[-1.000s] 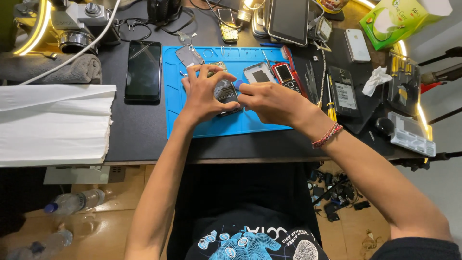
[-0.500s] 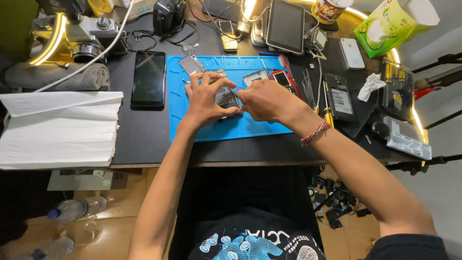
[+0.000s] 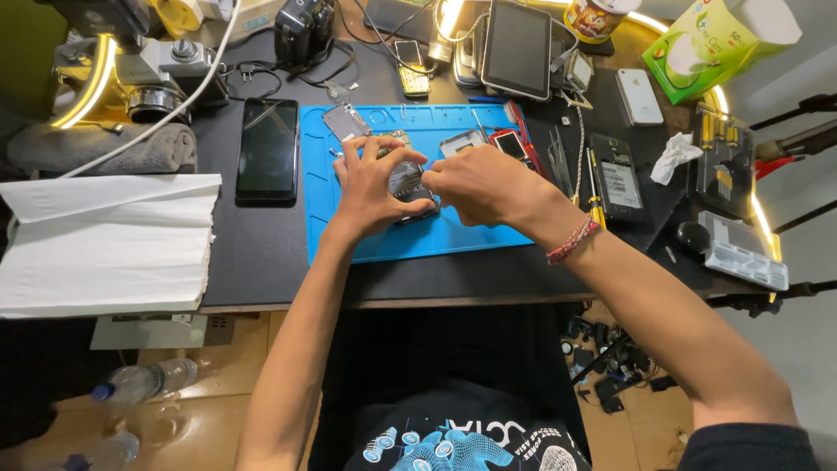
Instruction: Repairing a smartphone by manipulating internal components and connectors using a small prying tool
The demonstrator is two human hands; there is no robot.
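Your left hand (image 3: 373,185) lay on the blue mat (image 3: 349,235), fingers curled around the small opened phone (image 3: 408,185), which sat flat near the mat's middle, mostly under your palm and fingertips. Your right hand (image 3: 478,185) met it from the other side, fingers drawn together in a pinch at the phone's right edge; whether they held a tool there I cannot tell. The phone showed a dark, flat rectangular face with a pale metal rim. The mat looked like smooth rubbery sheet, rectangular, with small moulded compartments along its far edge. A woven red bracelet (image 3: 572,242) circled your right wrist. Left of the mat, just beside it, a glossy black smartphone (image 3: 268,150) lay face up on the matte black desk (image 3: 261,270). Farther left, folded white paper sheets (image 3: 105,240) overhung the desk edge.
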